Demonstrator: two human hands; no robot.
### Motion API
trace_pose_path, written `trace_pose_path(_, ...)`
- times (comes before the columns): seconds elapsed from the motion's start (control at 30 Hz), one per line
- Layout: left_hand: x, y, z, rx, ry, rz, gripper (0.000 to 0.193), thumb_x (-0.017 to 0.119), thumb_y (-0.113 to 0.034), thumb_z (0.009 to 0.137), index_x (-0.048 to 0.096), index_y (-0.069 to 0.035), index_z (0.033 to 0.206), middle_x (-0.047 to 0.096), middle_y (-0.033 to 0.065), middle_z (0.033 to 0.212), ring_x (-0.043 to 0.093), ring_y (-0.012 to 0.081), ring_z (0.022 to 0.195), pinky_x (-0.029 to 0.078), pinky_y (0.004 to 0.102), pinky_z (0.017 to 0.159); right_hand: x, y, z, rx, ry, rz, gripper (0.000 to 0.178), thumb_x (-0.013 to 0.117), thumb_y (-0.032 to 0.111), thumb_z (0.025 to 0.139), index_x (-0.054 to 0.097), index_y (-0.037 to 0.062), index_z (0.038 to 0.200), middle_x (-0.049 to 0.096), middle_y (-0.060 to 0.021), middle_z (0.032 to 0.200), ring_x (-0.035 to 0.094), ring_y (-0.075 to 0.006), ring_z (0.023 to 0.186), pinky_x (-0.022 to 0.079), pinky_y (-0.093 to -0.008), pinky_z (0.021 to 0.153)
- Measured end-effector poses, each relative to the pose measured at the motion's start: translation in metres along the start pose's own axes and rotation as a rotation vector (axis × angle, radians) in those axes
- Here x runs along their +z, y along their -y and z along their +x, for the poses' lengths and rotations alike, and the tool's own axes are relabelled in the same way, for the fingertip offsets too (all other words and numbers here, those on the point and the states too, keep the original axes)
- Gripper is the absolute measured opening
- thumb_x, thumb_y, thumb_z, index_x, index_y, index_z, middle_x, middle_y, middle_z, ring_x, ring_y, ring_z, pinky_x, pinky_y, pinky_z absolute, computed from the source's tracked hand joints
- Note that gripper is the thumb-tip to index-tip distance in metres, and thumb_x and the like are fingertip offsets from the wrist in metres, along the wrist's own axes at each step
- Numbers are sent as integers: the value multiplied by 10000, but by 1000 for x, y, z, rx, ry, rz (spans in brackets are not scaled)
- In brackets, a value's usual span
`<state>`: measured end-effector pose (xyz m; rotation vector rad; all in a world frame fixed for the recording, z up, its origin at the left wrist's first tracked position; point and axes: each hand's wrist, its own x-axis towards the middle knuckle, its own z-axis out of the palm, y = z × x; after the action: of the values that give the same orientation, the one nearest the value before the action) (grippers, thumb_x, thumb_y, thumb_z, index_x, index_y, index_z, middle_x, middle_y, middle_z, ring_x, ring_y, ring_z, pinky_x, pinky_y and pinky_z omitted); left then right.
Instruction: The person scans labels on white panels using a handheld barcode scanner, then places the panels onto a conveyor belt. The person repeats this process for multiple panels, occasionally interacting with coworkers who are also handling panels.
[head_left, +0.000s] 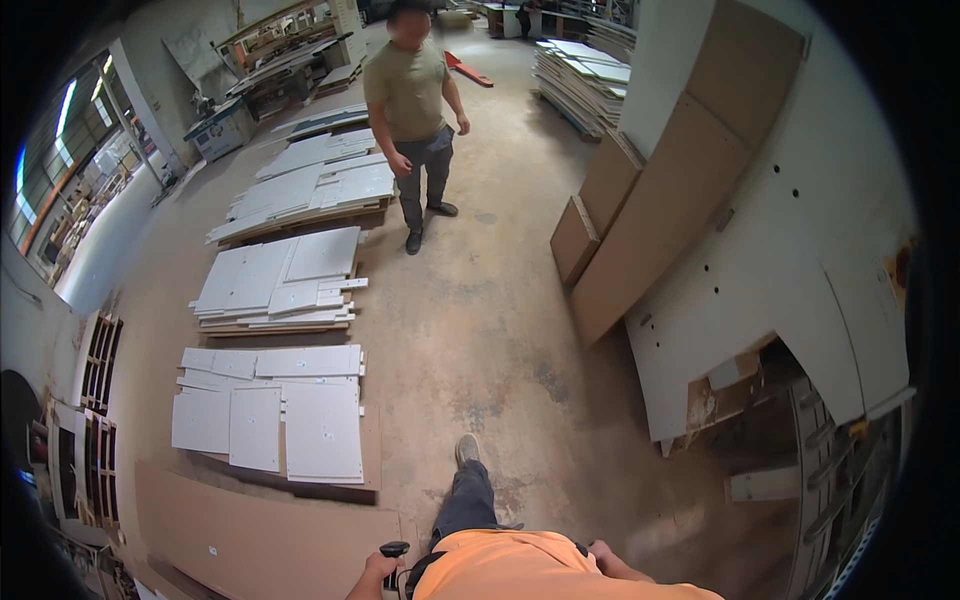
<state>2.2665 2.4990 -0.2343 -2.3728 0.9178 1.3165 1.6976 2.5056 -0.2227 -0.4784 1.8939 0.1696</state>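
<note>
My left hand [380,566] is low beside my orange shirt, its fingers curled round a small black handle-like object [394,549]. A thin dark cable or strap runs near that wrist. On the other side of the shirt, my right hand [604,554] is partly covered and looks closed. A dark bit shows at its edge, but I cannot make out what it holds. Nearest my left hand on the floor lies a large brown board [290,530]. One of my shoes [467,450] is forward on the concrete floor.
Stacks of white panels [325,430] lie in a row on the left. Ahead stands a person [410,100] in an olive shirt. Brown boards [660,210] and a large holed white panel [750,250] lean at right. Farther back are more stacked panels [580,85] and a red pallet jack [468,70].
</note>
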Motion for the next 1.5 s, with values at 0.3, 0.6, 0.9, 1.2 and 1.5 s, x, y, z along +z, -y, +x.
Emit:
trace_pose_path(0.3,-233,-285,130,76,-225,-83,536,788,-391,674,736,-75,1104,713,191,1139,682,306,1077,540,393,929,-114,325,63,-472,-44,618,197,585,23,911,623,-45,1092,660,-95,851,627,-158,682,513,-296,599)
trace_pose_path(0.6,-314,-720,156,564,-46,-314,388,772,-345,714,746,8,873,737,157,839,716,266,779,551,386,721,-209,546,207,-437,-179,257,224,685,170,835,712,12,992,718,-118,775,683,-186,673,537,-310,620)
trace_pose_path(0.9,-398,-948,70,839,165,-324,244,769,-195,757,707,-5,896,703,52,780,659,166,733,528,333,717,-370,719,310,-241,-116,152,216,653,161,886,727,-30,952,710,-126,770,695,-241,634,569,-385,583)
trace_pose_path(1.2,-481,-1233,155,904,555,-391,177,715,-115,802,663,-5,930,667,51,792,634,149,721,512,315,682,-489,971,345,-560,-323,595,162,662,138,878,684,0,960,694,-69,765,665,-151,644,534,-315,582)
trace_pose_path(1.5,-544,-1529,181,1072,673,248,253,739,-207,775,696,6,904,700,69,780,671,157,702,541,331,666,-537,999,356,52,-283,962,166,654,162,922,681,22,836,663,-72,693,637,-178,565,494,-336,486)
